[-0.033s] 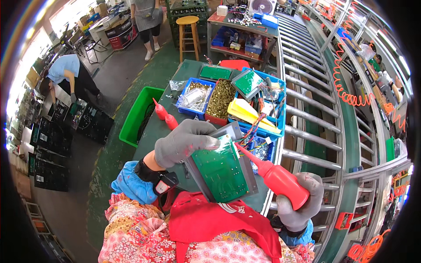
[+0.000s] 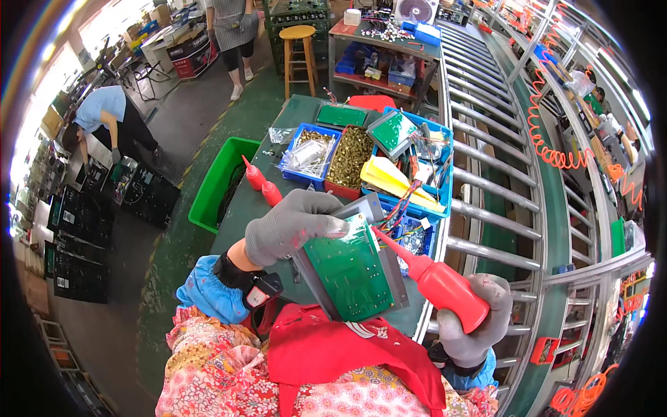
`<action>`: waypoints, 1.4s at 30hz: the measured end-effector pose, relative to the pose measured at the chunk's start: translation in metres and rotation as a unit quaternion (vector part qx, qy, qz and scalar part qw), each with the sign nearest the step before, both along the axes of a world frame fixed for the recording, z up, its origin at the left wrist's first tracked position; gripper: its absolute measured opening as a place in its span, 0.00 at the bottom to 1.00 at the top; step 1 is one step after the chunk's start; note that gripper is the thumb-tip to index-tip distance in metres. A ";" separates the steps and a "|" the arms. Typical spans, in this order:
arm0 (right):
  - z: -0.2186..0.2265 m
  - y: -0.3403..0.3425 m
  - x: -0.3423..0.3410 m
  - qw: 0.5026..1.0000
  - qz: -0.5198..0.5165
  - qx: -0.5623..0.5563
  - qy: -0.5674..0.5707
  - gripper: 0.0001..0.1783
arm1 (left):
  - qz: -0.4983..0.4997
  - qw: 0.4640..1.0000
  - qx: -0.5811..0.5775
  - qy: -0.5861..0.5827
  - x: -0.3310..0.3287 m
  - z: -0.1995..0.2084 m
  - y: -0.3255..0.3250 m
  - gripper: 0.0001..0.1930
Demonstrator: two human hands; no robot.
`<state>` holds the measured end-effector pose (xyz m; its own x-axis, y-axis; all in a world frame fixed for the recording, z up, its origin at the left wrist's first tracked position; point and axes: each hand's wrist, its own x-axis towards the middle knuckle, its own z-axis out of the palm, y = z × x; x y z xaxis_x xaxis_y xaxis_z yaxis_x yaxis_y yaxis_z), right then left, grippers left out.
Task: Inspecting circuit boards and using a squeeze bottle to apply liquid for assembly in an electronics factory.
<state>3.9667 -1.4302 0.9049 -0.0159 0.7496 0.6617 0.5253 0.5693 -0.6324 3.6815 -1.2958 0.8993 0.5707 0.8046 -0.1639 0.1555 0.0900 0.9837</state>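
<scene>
Grey-gloved and apart, each on its own thing, the left hand (image 2: 295,226) pinches the top of a green circuit board (image 2: 351,278), and the right hand (image 2: 483,316) is wrapped round a red squeeze bottle (image 2: 448,292). The board is tilted up between the two hands, with a grey metal plate (image 2: 397,279) sticking out at its side. The bottle's long thin spout (image 2: 392,243) points up and left, to the board's right edge. From where I stand, I can't tell if the tip touches it or is just beside it. To do this well, I think the left hand should hold the board firm, so it can't wobble. The right hand should aim at one small spot and squeeze softly, so nothing makes a mess. Mind the coloured wires (image 2: 399,208) just past the spout, as they might snag. Farther past the hands, on the green table (image 2: 241,217), are a red bin (image 2: 343,190) of brass-coloured bits and some yellow sheets (image 2: 389,177). Two more red bottles (image 2: 254,175) are past the left hand, and metal rollers (image 2: 493,254) run beside the right.
</scene>
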 end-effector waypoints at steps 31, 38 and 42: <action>0.004 0.007 -0.005 0.997 -0.068 -0.026 -0.036 0.25 | 0.017 0.999 -0.029 -0.033 0.002 -0.006 0.010 0.17; 0.002 0.007 -0.004 0.998 -0.056 -0.031 -0.021 0.26 | 0.041 0.998 -0.019 -0.034 0.001 -0.003 0.010 0.16; 0.001 0.006 -0.003 0.998 -0.049 -0.032 -0.016 0.26 | 0.060 0.997 -0.025 -0.040 0.001 0.001 0.009 0.18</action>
<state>3.9634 -1.4237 0.9057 0.0386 0.7895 0.6126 0.5976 0.4731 -0.6473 3.6825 -1.2866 0.9001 0.4837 0.8596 -0.1645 0.0625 0.1535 0.9862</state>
